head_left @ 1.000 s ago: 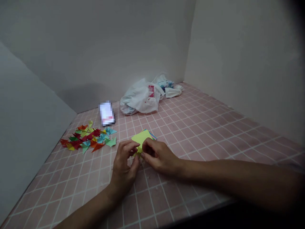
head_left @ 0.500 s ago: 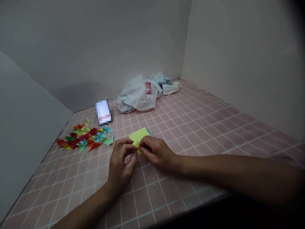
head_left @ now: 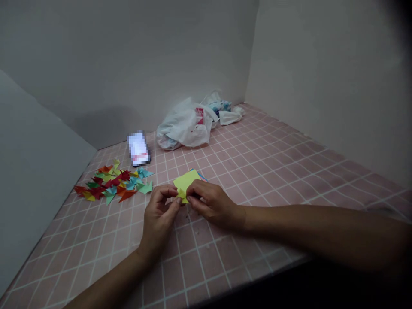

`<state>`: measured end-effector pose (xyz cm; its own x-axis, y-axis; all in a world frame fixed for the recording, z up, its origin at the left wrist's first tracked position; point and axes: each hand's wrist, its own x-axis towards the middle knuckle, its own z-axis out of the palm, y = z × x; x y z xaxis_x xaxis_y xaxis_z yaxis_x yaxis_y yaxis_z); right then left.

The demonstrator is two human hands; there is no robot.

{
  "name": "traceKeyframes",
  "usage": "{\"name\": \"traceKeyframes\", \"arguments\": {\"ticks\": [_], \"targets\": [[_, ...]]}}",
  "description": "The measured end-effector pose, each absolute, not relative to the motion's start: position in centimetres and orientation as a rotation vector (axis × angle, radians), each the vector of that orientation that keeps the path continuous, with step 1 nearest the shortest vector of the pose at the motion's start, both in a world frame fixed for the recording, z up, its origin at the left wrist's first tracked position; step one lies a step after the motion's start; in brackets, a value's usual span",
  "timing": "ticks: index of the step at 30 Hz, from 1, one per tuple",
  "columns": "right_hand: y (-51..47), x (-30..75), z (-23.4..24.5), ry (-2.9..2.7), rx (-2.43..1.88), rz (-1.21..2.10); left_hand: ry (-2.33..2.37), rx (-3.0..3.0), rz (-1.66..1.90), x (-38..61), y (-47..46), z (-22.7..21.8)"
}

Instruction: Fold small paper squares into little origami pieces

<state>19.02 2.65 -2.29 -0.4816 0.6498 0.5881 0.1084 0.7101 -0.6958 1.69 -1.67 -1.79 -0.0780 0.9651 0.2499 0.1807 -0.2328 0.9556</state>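
A small folded yellow paper (head_left: 181, 194) is pinched between my two hands. My left hand (head_left: 161, 212) grips its left side with thumb and fingertips. On the other side, my right hand (head_left: 210, 201) holds it with fingers curled in, hiding part of it. Just behind the folded piece lies a stack of square paper sheets (head_left: 187, 178), a yellow one on top and blue and pink edges showing at its right. To the left is a pile of folded paper cranes (head_left: 112, 182) in red, orange, yellow, green and blue.
A phone with a lit, blurred screen (head_left: 138, 149) stands behind the cranes. White plastic bags (head_left: 185, 126) lie against the back wall, with a blue-patterned bundle (head_left: 219, 105) beside them. Pink tiled tabletop (head_left: 273, 167) spreads to the right, with walls on several sides.
My left thumb and fingers have shifted on the folded yellow paper, which now shows a broader face. My right hand stays closed on it. The whole view has shifted slightly.
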Motion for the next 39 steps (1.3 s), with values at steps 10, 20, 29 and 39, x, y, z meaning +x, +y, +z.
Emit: {"name": "traceKeyframes", "arguments": {"ticks": [10, 20, 29, 39], "targets": [[2.3, 18.9, -1.9, -1.903, -0.748, 0.908, 1.335, 1.711, 1.405, 1.9, -2.0, -1.6], [1.8, 19.0, -2.2, -2.137, -0.767, 0.752, 1.369, 2.235, 1.259, 2.3, -2.3, -1.7], [1.7, 18.9, -1.9, -2.023, -0.848, 0.715, 1.33, 2.214, 1.329, 2.6, -2.5, -1.2], [1.8, 18.8, -2.2, -1.907, -0.858, 0.946, 1.349, 1.833, 1.322, 2.7, -2.4, -1.4]]}}
